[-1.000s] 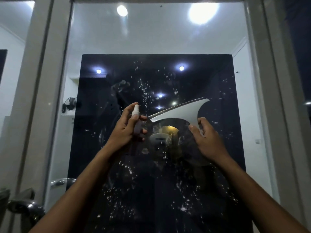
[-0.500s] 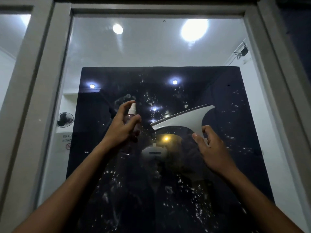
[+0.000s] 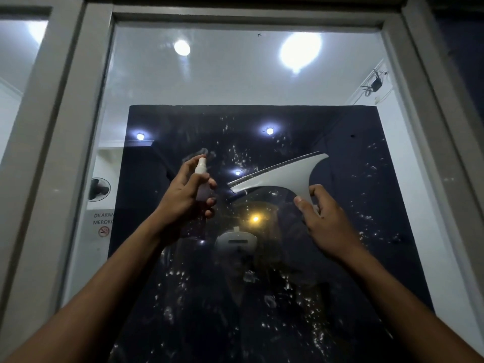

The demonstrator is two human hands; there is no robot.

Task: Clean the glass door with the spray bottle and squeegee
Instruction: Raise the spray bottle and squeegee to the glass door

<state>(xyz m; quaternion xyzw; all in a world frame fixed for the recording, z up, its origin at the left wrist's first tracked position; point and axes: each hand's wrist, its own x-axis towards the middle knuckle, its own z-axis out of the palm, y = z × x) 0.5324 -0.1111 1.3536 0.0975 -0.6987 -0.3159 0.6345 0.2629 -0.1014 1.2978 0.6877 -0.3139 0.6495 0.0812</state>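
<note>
Grey metal door frame borders the droplet-speckled glass door. Left hand grips a small clear spray bottle, forefinger above its white nozzle. At right, right hand pinches the handle of a pale grey squeegee, blade tilted against the pane. Both hands have risen higher up the glass within the last second; more spraying likely comes first, wiping still undone.

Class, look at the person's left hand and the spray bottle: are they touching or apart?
Touching. The head view shows the left hand wrapped around the spray bottle, with its fingers curled over the body and the forefinger raised by the white nozzle.
</note>
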